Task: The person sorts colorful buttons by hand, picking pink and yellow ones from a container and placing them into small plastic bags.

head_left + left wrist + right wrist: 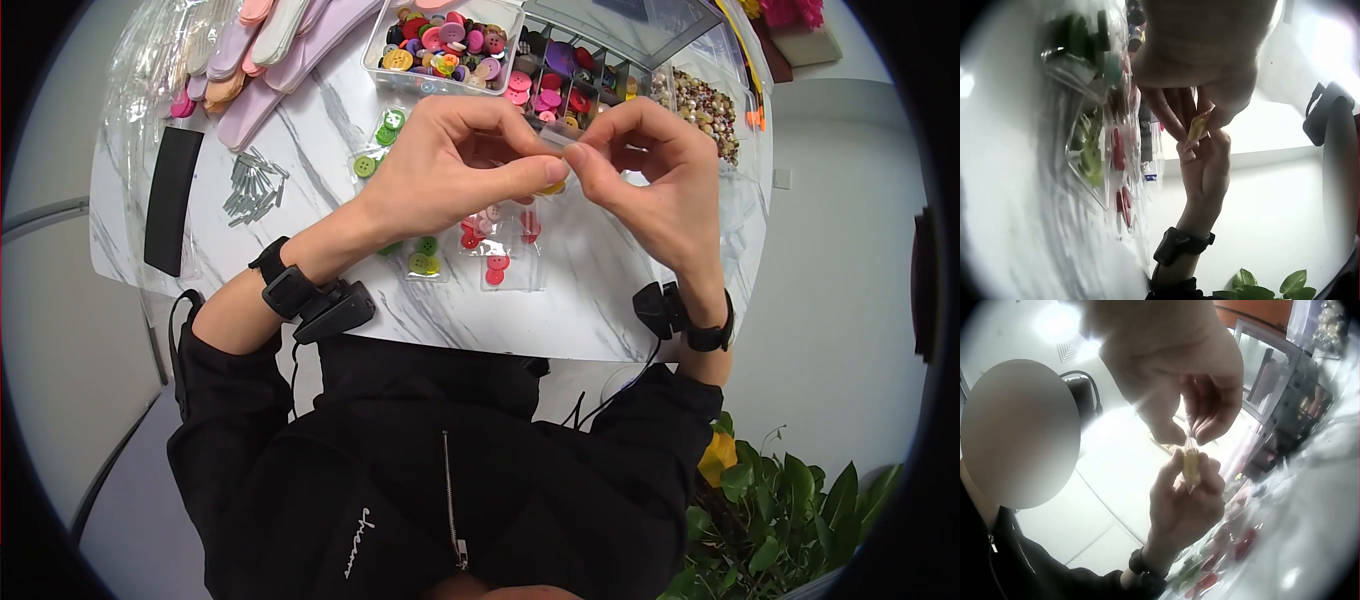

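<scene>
Both hands meet above the table around a small clear plastic bag (1191,467) with something yellow inside, likely buttons. My left hand (450,160) pinches the bag's body between thumb and fingers. The top edge of the bag is pinched by my right hand (660,175), its thumb and fingertips close to those of the left. In the left wrist view the yellow contents (1199,127) show between the two hands. Below them on the table lie small clear bags of red buttons (497,268) and green buttons (424,256).
Behind the hands stand a clear box of mixed buttons (450,45) and a divided case (570,75) with its lid raised. Beads (705,105) lie at the right. Metal clips (255,187), a black strip (172,200) and pastel strips (290,50) lie left.
</scene>
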A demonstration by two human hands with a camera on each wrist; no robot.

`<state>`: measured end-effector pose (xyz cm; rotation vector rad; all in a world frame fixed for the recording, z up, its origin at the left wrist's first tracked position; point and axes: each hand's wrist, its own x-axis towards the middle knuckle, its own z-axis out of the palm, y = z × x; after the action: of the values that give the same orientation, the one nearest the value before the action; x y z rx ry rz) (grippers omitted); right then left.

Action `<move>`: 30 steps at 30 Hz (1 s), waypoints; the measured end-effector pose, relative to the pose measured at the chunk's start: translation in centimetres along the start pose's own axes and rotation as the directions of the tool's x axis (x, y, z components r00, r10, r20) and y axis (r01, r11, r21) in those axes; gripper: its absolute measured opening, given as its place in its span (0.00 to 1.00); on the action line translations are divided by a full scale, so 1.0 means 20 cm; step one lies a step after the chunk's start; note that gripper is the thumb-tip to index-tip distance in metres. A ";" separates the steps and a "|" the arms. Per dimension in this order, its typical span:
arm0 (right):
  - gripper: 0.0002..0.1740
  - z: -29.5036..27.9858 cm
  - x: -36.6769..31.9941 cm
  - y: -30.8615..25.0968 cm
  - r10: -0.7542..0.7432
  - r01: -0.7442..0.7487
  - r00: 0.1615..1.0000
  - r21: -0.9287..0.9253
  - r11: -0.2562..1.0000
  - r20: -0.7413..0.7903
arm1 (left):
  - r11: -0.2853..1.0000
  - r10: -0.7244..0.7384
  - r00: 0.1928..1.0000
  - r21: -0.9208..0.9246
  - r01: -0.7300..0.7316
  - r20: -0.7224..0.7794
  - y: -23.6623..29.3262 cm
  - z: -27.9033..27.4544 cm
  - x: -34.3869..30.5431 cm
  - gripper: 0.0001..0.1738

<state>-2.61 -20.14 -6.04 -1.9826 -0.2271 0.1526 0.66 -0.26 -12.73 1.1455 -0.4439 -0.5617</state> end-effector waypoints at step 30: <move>0.08 0.03 0.00 0.05 -0.355 0.394 0.913 -0.216 0.893 0.201 | 0.976 -0.217 0.952 0.016 0.219 0.214 0.06 0.01 -0.02 0.08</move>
<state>-2.62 -20.07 -7.26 -2.1378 -0.7616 0.0282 0.52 0.22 -11.64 1.1377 -0.5024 -0.8859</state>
